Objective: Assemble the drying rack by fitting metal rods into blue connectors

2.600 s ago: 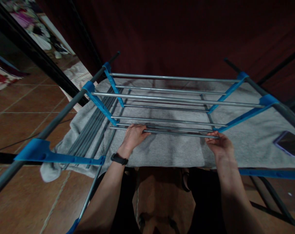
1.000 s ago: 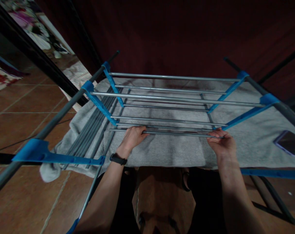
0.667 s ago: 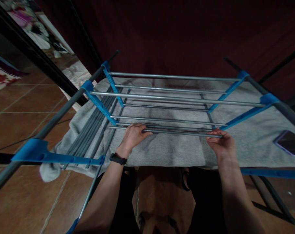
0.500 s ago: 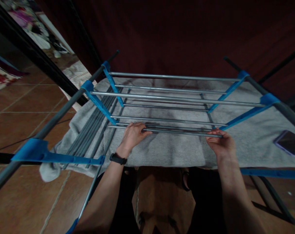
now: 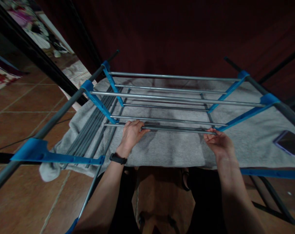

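Both hands are on a thin grey metal tube (image 5: 179, 130) at the near lower side of a partly assembled rack. My left hand (image 5: 133, 132), with a dark band on the wrist, curls its fingers over the tube left of centre. Near its right end, my right hand (image 5: 218, 139) pinches the tube between thumb and fingers. The tube's left end passes beyond the lower end of a blue plastic bracket (image 5: 98, 105). Another blue bracket (image 5: 245, 112) stands just above my right hand. Several crossbars (image 5: 172, 98) span the brackets.
Several loose grey tubes (image 5: 89, 133) lie on the grey blanket (image 5: 162, 152) at the left. A phone (image 5: 289, 142) rests on the blanket at the right. One more blue bracket (image 5: 57, 156) juts out on the left upright. Behind the rack hangs a dark red curtain (image 5: 167, 39).
The tube has slid a little to the left and slightly away from me, its left end now farther past the bracket. Both hands moved slightly with it, still gripping.
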`<state>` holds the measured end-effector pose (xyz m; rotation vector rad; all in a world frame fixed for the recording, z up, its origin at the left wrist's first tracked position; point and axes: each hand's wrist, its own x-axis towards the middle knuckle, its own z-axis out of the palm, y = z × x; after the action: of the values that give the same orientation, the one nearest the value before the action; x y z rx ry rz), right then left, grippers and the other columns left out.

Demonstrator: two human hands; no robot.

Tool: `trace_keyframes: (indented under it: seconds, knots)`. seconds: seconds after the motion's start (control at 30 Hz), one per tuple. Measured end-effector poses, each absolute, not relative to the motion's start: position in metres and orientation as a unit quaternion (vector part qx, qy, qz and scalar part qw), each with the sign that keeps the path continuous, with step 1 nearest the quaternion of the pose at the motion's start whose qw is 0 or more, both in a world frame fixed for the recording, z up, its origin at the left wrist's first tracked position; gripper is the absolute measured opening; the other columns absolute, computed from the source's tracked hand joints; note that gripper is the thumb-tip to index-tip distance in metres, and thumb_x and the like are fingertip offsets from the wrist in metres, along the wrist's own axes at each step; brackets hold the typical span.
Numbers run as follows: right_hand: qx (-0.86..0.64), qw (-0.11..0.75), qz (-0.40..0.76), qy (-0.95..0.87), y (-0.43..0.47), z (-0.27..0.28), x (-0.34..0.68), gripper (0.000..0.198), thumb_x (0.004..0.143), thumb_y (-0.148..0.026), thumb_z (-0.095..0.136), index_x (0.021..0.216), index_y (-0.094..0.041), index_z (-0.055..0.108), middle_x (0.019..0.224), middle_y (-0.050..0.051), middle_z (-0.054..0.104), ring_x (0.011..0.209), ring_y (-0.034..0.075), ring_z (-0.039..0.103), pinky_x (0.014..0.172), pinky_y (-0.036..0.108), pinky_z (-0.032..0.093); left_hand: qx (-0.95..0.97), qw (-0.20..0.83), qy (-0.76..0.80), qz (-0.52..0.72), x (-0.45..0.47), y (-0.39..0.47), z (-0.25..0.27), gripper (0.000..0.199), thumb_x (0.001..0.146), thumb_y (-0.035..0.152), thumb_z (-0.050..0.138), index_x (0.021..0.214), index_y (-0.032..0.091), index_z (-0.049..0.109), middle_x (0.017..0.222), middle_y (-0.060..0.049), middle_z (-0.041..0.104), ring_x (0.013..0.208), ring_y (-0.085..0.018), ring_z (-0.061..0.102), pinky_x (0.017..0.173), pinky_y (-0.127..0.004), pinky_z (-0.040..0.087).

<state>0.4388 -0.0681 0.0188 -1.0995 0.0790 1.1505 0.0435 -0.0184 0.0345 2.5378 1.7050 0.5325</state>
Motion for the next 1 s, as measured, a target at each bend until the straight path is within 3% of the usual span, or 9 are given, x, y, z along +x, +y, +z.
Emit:
trace_keyframes:
  seconds: [0.4, 0.83, 1.0]
  knots:
    - [-0.460, 0.712, 0.531, 0.014, -0.070, 0.013, 0.445, 0.020, 0.081, -0.004, 0.047, 0.086, -0.022, 0.052, 0.077, -0.003, 0.062, 0.066, 0.014, 0.066, 0.061, 0.033, 0.063, 0.816, 0.035, 0.560, 0.136, 0.043, -0.018, 0.035, 0.015, 0.094, 0.034, 0.061, 0.098, 0.021, 0.067, 0.099, -0.008, 0.074, 0.094, -0.026, 0.068, 0.088, -0.038, 0.045]
    - [-0.417, 0.731, 0.538, 0.049, -0.075, 0.017, 0.443, 0.023, 0.071, -0.004, 0.047, 0.084, -0.023, 0.049, 0.069, -0.004, 0.056, 0.060, 0.014, 0.061, 0.058, 0.034, 0.062, 0.818, 0.036, 0.566, 0.094, 0.043, -0.018, 0.028, 0.016, 0.093, 0.035, 0.061, 0.097, 0.023, 0.071, 0.099, -0.009, 0.076, 0.095, -0.027, 0.071, 0.087, -0.037, 0.049]
    - [-0.410, 0.737, 0.533, 0.068, -0.076, 0.023, 0.441, 0.019, 0.071, -0.006, 0.046, 0.083, -0.021, 0.050, 0.068, -0.004, 0.056, 0.058, 0.013, 0.061, 0.058, 0.032, 0.061, 0.814, 0.066, 0.569, 0.099, 0.043, -0.020, 0.030, 0.016, 0.092, 0.037, 0.063, 0.098, 0.025, 0.072, 0.099, -0.007, 0.077, 0.095, -0.026, 0.071, 0.079, -0.033, 0.049]
